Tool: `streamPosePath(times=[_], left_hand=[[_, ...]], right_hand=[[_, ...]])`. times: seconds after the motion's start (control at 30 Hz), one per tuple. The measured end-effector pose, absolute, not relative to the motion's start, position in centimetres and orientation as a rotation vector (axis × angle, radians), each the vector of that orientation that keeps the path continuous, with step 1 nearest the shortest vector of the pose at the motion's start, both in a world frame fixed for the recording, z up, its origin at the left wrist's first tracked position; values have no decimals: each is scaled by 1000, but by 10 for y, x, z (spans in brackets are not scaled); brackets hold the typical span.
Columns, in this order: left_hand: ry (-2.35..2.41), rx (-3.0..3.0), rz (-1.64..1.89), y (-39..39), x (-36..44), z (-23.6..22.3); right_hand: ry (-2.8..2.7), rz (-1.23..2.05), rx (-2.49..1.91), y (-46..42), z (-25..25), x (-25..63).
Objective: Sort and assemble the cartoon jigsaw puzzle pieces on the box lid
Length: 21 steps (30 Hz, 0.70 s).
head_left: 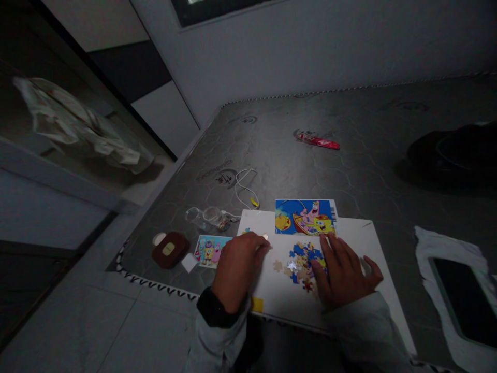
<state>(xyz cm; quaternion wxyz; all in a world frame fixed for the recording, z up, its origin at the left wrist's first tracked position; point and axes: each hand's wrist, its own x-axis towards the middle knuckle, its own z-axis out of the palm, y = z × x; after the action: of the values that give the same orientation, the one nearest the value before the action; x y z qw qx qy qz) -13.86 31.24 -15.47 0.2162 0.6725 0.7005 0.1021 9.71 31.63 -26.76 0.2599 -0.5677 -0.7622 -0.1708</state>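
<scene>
There are two hands (237, 263) (344, 269), two picture cards (305, 217) (213, 252) and one phone (464, 298).

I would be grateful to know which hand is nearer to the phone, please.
The right hand: it lies left of the phone, at the puzzle cluster; the left hand is farther left, past it.

This looks like a home: a wide mat (349, 171) with braided trim spreads across the centre, pale cloth (77, 124) shows near ten o'clock, floor tiles (97, 305) at eight, a cartoon jigsaw (306, 254) at five.
</scene>
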Motion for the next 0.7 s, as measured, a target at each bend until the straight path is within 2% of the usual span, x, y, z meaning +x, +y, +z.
streamPosePath(times=[0.13,0.33,0.53,0.7], left_hand=[[1908,1973,138,313,-150,-155],[1883,1993,136,309,-163,-161],[2142,1976,141,302,-176,-155],[2142,1936,-75,300,-180,-154]], right_hand=[[-2078,-384,-1575,315,-270,98],[-2094,-411,-1573,316,-272,100],[-2080,-387,-1543,317,-273,100],[-2059,-375,-1563,316,-272,99]])
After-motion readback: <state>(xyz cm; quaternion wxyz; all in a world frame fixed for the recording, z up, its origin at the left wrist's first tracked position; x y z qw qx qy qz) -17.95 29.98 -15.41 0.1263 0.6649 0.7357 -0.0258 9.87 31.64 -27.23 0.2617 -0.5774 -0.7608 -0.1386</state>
